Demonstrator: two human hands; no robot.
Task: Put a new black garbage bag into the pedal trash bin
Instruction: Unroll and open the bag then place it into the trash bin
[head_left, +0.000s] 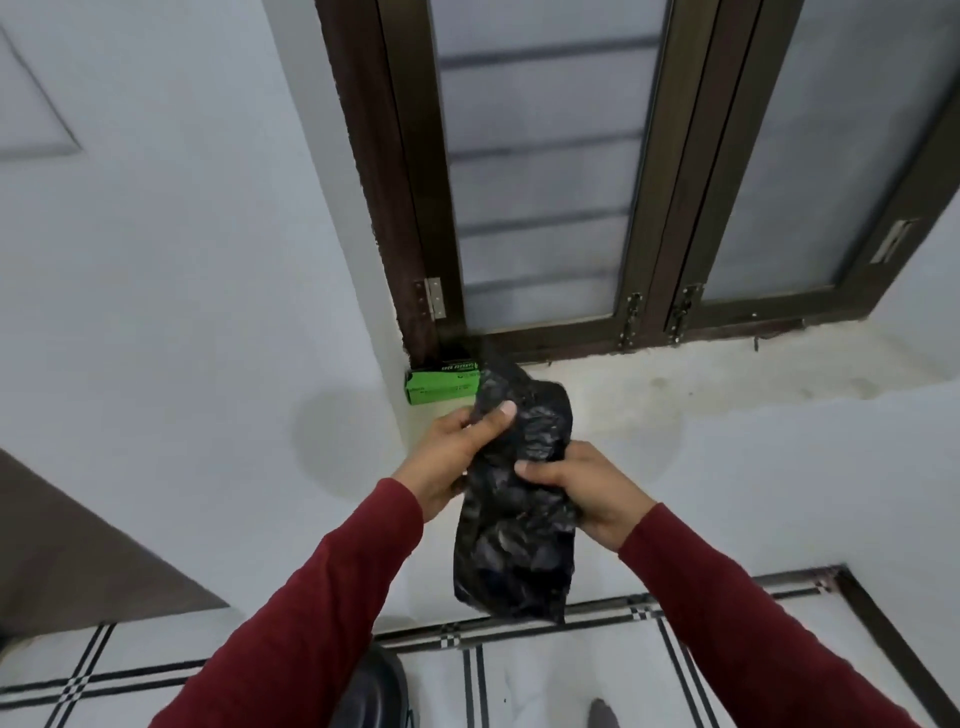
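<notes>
A person in dark red sleeves holds a crumpled black garbage bag (514, 499) in both hands, chest-high in front of a white wall and a low window ledge (675, 384). The left hand (457, 457) grips the bag's upper left edge, its thumb pressed over the plastic and its fingers curled behind. The right hand (582, 493) is closed around the bag's right side a little lower, fingers wrapped onto the front of the film. The bag is still bunched and folded, its lower end hanging free between the two forearms, above the strip where the wall meets the floor.

On the far left end of the ledge, tucked against the dark window frame (415, 208), lies a green garbage-bag box (441, 387), partly hidden behind the top of the bag. The frosted window panes (545, 182) are shut, with metal hinges and latches along the bottom rail.

Below, the white tiled floor (545, 675) carries black lined borders. A rounded, dark, glossy object (371, 691) shows at the near edge between the arms; whether it is the pedal bin cannot be told. A foot (602, 714) shows at the bottom right.
</notes>
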